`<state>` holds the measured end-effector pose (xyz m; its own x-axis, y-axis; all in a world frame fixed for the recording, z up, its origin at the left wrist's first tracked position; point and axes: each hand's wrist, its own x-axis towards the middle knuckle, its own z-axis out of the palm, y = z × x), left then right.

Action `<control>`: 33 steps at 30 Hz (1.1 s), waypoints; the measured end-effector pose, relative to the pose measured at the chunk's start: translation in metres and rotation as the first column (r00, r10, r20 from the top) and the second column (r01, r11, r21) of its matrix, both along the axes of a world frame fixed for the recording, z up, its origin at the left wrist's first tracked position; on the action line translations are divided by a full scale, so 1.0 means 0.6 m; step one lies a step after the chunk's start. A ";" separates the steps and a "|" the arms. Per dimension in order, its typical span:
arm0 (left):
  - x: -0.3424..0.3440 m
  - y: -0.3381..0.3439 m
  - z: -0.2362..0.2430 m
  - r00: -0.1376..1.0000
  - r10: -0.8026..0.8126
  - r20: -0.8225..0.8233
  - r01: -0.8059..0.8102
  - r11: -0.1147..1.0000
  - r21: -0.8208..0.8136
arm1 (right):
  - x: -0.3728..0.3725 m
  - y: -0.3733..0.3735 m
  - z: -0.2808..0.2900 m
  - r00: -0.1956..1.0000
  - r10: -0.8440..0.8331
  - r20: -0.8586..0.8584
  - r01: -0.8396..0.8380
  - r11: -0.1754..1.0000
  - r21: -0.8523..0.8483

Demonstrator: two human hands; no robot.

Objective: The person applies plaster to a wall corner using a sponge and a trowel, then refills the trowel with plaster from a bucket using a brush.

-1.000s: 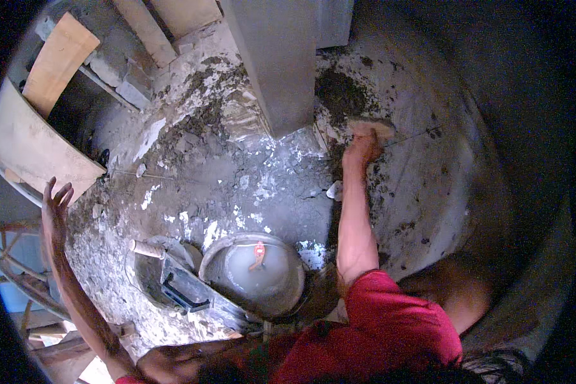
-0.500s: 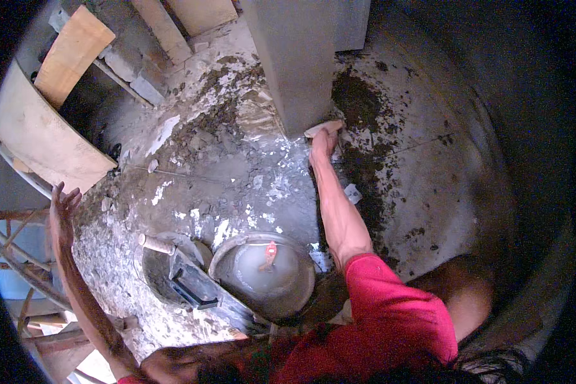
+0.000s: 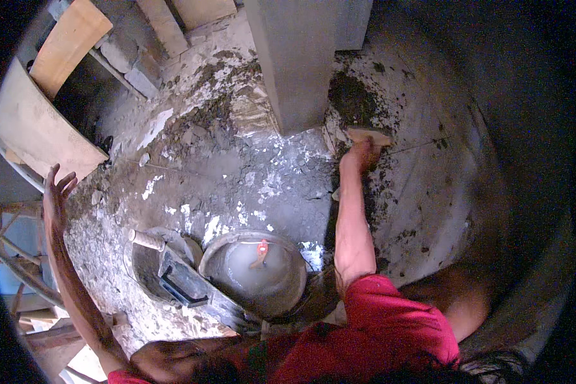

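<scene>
My right hand (image 3: 363, 155) is stretched forward, its fingers wrapped round a pale, flat wooden float (image 3: 370, 135). The float is to the right of the foot of a grey plastered column (image 3: 296, 77), apart from it, over dark crumbs of mortar (image 3: 355, 96). Out to the left, my left hand (image 3: 59, 189) is raised with spread fingers and holds nothing. It is nearest a large pale board (image 3: 48, 121). Close to my body stands a round basin (image 3: 206, 257) of cloudy grey water, with a small red-ended thing (image 3: 262, 247) in it.
Left of the basin is a mortar-stained container (image 3: 137, 269) with a pale cylindrical handle (image 3: 148, 240) and a black handle-like bar (image 3: 184, 293) across it. Rubble (image 3: 195, 137) covers the floor. An orange-brown plank (image 3: 70, 45) leans at far left, above crossed wooden poles (image 3: 19, 256).
My right hand has moved the float away from the column's bottom corner, to the right and slightly nearer me. My left hand stays open at the left. The view has shifted slightly.
</scene>
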<state>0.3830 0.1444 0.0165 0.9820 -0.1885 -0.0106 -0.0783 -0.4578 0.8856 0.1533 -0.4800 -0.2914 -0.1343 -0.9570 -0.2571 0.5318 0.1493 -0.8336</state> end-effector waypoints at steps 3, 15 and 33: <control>0.019 0.007 -0.003 0.990 -0.133 0.050 0.133 0.991 -0.005 | 0.030 0.009 -0.083 0.962 0.083 -0.261 -0.142 0.966 -0.216; 0.037 0.072 -0.011 0.995 0.089 -0.050 -0.092 0.994 -0.056 | 0.171 0.097 -0.087 0.891 0.431 -0.144 -0.431 0.902 0.032; 0.021 -0.026 0.003 1.000 -0.005 -0.024 0.005 1.000 -0.009 | 0.034 0.024 0.101 0.847 0.524 -0.092 -0.530 0.814 -0.238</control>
